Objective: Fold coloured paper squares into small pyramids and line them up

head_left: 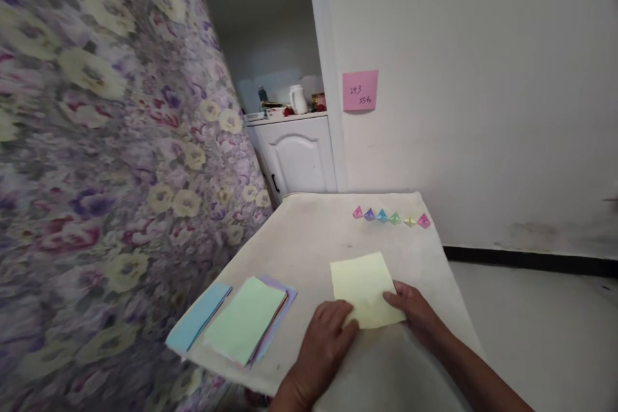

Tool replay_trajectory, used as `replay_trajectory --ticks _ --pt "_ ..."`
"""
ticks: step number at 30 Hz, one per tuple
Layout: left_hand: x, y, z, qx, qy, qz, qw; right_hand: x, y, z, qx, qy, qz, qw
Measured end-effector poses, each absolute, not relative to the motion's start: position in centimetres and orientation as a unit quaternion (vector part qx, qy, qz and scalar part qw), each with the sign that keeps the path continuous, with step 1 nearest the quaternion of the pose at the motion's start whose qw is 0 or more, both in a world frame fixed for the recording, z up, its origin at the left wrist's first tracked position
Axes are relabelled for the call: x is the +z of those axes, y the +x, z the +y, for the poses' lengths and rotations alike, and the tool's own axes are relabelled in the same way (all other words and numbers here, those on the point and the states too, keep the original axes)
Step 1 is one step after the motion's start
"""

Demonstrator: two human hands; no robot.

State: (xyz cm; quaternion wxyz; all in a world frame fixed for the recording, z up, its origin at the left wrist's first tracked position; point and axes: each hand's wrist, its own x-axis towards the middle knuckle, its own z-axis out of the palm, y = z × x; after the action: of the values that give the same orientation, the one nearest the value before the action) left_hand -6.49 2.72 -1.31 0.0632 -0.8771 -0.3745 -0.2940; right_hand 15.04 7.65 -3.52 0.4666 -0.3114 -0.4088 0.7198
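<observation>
A pale yellow sheet of paper (365,286) lies on the white-covered table (309,238), close to its near side. My left hand (328,338) rests at the sheet's lower left corner, fingers bent and thumb against the edge. With thumb on top and fingers beneath, my right hand (410,302) pinches the right edge. Left of my hands is a stack of coloured paper (246,318), light green on top, with purple and blue edges showing. Beside it sits a smaller blue paper stack (200,317).
Several small folded paper shapes (382,215) stand in a row near the table's far right corner. A floral curtain (120,174) hangs along the left. Behind the table are a white cabinet (299,164) with a white jug (298,100) and a wall with a pink note (360,90).
</observation>
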Motion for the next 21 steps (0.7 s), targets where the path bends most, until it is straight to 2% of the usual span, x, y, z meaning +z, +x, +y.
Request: replay_trajectory --ticks 3,5,8,10,13,21 --pt "-1.5 -6.3 4.7 -0.415 -0.754 -0.506 -0.050 -2.0 16.1 7.8 0.676 -0.311 -0.421 0.518" --pt "-1.4 -5.3 6.1 -0.505 -0.626 -0.560 -0.200 -1.5 16.8 8.0 0.659 -0.320 -0.423 0.534" --pt "-0.8 -3.0 7.9 -0.542 -0.456 -0.507 -0.492 -1.6 17.3 8.4 0.645 -0.329 -0.427 0.542" --pt "-0.5 -1.6 8.6 -0.533 -0.397 -0.439 -0.605 -1.8 17.4 8.7 0.640 -0.332 -0.432 0.542" --pt "-0.6 -0.3 9.2 -0.540 -0.359 -0.409 -0.642 -1.7 17.5 9.1 0.639 -0.332 -0.444 0.534" --pt "-1.4 -0.2 10.2 -0.540 -0.359 -0.445 -0.618 -1.3 17.6 10.1 0.616 -0.375 -0.442 0.534"
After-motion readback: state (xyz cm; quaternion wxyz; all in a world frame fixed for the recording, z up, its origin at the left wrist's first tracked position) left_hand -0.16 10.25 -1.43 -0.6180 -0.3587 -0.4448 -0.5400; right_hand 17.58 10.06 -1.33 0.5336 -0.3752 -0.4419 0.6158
